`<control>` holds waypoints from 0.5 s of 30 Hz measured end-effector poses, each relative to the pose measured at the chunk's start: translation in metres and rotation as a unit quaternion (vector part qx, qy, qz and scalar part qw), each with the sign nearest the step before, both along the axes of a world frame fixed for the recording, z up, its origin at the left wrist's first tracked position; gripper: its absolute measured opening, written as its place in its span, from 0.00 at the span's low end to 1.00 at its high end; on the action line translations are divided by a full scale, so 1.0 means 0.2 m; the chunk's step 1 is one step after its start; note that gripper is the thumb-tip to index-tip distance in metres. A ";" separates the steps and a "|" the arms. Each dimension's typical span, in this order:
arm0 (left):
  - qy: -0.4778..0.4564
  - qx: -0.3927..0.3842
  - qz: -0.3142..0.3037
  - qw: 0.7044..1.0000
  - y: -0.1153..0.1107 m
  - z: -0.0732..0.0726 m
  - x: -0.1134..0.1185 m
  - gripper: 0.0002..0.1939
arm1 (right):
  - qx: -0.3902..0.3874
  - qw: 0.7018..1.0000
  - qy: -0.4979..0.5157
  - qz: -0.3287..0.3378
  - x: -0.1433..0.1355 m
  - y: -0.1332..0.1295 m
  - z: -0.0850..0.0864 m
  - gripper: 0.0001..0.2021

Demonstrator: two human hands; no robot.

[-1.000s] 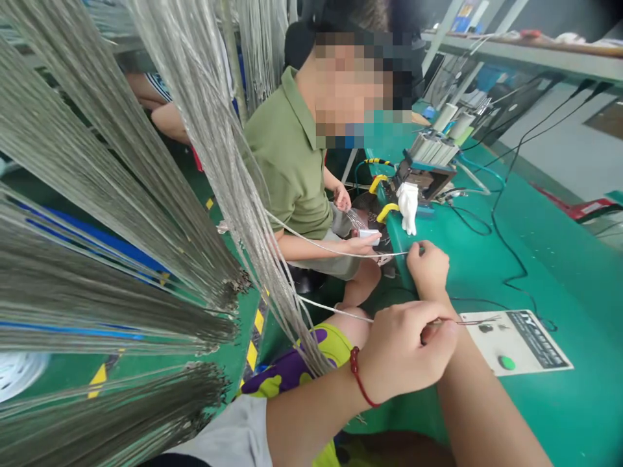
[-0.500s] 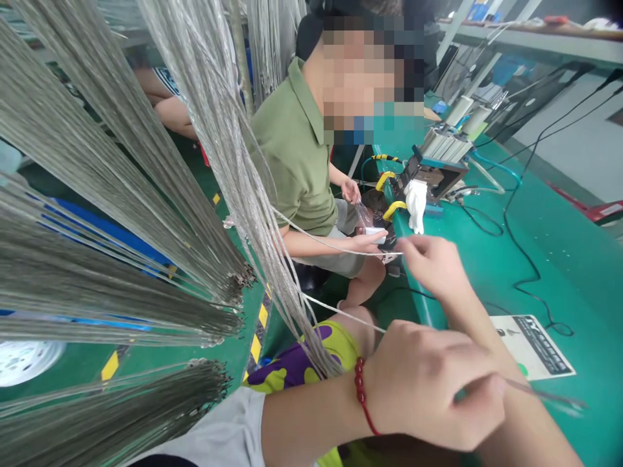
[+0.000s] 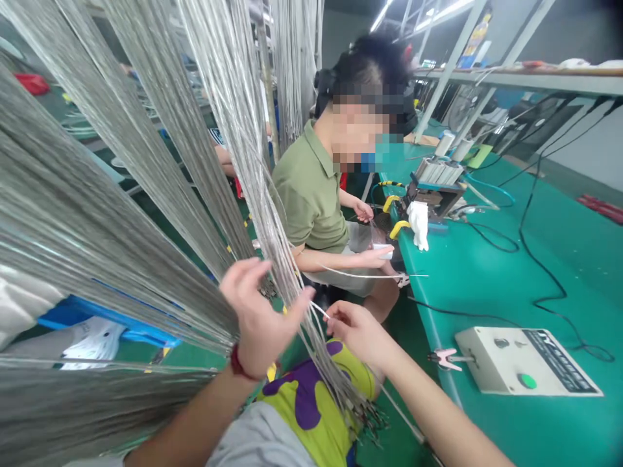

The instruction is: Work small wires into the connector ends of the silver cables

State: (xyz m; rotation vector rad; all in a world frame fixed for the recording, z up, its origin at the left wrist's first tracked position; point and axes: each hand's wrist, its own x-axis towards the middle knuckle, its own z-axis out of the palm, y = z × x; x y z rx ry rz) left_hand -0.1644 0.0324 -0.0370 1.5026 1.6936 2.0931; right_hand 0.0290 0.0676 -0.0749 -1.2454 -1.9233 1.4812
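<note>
A bundle of thin silvery cables [image 3: 265, 194] slants down from above, and its lower ends lie across the patterned cloth [image 3: 306, 395] on my lap. My left hand [image 3: 263, 318], with a red bead bracelet, is open at the bundle's left side, fingers apart. My right hand [image 3: 357, 334] pinches a single pale cable [image 3: 318, 309] just right of the bundle. That cable seems to run on below the hand towards the lower right. Another loose cable [image 3: 360, 275] sticks out of the bundle, its thin tip over the bench edge.
More cable bundles [image 3: 121, 214] hang on the left. A person in a green shirt [image 3: 311, 201] sits ahead, holding a small white item [image 3: 383, 251]. On the green bench [image 3: 487, 279] stand a clamping machine [image 3: 435, 181] and a control box [image 3: 525, 363] with a green button.
My left hand has moved left and opened beside the bundle. My right hand has come down and left, from the upper loose cable to a lower one. The view has shifted.
</note>
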 end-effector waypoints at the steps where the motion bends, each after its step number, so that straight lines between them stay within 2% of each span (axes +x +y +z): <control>1: -0.153 -0.034 -0.014 0.988 0.07 -0.06 -0.08 0.45 | 0.032 0.999 -0.013 -0.016 -0.01 0.01 0.00 0.06; 2: -0.315 -0.065 -0.062 0.945 0.15 -0.13 -0.13 0.48 | 0.063 0.997 -0.029 -0.032 -0.03 0.02 0.00 0.06; 3: -0.376 -0.098 -0.104 0.916 0.21 -0.19 -0.16 0.46 | 0.089 0.994 -0.048 -0.049 -0.06 0.04 0.00 0.08; 5: -0.439 -0.140 -0.176 0.870 0.32 -0.29 -0.14 0.37 | 0.126 0.985 -0.090 -0.081 -0.12 0.09 -0.02 0.16; 7: -0.493 -0.178 -0.246 0.815 0.38 -0.36 -0.08 0.39 | 0.144 0.975 -0.134 -0.100 -0.18 0.16 -0.05 0.27; 9: -0.533 -0.196 -0.295 0.768 0.41 -0.39 -0.03 0.39 | 0.151 0.968 -0.171 -0.102 -0.24 0.23 -0.08 0.28; 11: -0.561 -0.201 -0.325 0.735 0.42 -0.39 0.00 0.35 | 0.154 0.964 -0.195 -0.097 -0.29 0.29 -0.11 0.22; 13: -0.578 -0.201 -0.343 0.713 0.43 -0.40 -0.02 0.30 | 0.157 0.961 -0.206 -0.095 -0.31 0.34 -0.13 0.18; 15: -0.589 -0.200 -0.354 0.699 0.44 -0.41 -0.05 0.27 | 0.158 0.960 -0.209 -0.096 -0.31 0.37 -0.15 0.17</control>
